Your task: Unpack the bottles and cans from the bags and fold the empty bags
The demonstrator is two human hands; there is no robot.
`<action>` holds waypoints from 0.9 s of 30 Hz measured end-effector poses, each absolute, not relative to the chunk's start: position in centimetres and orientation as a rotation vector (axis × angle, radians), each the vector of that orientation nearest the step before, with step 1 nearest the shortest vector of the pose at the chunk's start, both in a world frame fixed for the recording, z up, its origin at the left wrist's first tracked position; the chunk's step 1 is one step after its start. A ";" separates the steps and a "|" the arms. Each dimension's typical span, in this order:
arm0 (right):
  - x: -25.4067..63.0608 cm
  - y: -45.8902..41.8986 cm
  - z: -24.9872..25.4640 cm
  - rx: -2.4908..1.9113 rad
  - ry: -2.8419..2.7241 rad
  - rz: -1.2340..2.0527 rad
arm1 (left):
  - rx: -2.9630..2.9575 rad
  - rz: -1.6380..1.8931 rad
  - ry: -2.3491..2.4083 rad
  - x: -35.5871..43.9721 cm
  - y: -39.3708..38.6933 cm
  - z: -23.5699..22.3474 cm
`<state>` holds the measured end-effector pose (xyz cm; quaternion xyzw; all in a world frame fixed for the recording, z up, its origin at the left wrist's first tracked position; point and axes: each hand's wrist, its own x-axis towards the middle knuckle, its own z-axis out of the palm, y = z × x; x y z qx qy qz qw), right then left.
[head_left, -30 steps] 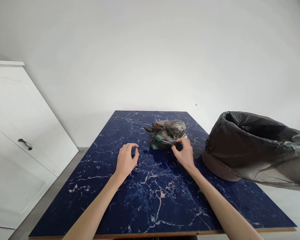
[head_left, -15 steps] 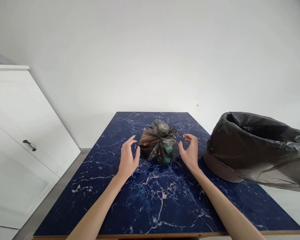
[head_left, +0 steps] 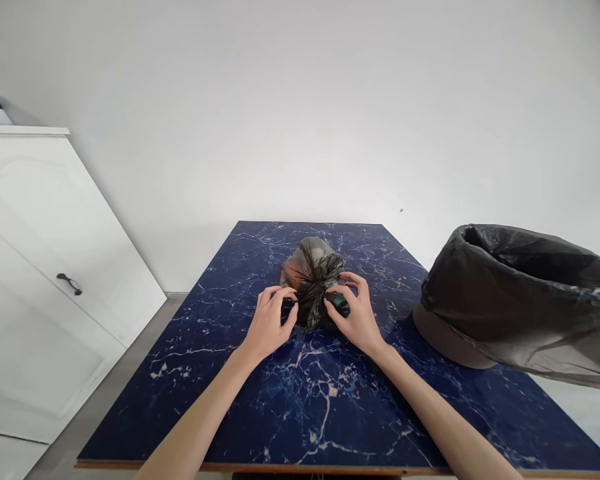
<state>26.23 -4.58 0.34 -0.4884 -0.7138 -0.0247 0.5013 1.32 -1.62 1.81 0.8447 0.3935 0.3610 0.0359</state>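
Observation:
A small tied dark plastic bag (head_left: pixel 311 267), stuffed with something green and orange, sits on the far middle of the dark blue marbled table (head_left: pixel 300 407). My left hand (head_left: pixel 270 321) grips the bag's near left side with curled fingers. My right hand (head_left: pixel 354 312) grips its near right side, fingers pinched into the plastic. Both forearms reach in from the table's front edge.
A brown bin (head_left: pixel 510 303) lined with a black plastic bag stands at the table's right edge, tilted toward me in this view. A white cabinet (head_left: pixel 35 280) with a dark handle stands to the left. A plain white wall is behind.
The bag was turned and slid a little toward me. Both hands, spread apart beside it half a second ago, have closed on its two sides.

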 end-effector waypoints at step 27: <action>26.5 -4.7 1.5 -1.118 -1.415 -0.075 | 2.004 1.737 1.591 -0.1 0.4 1.2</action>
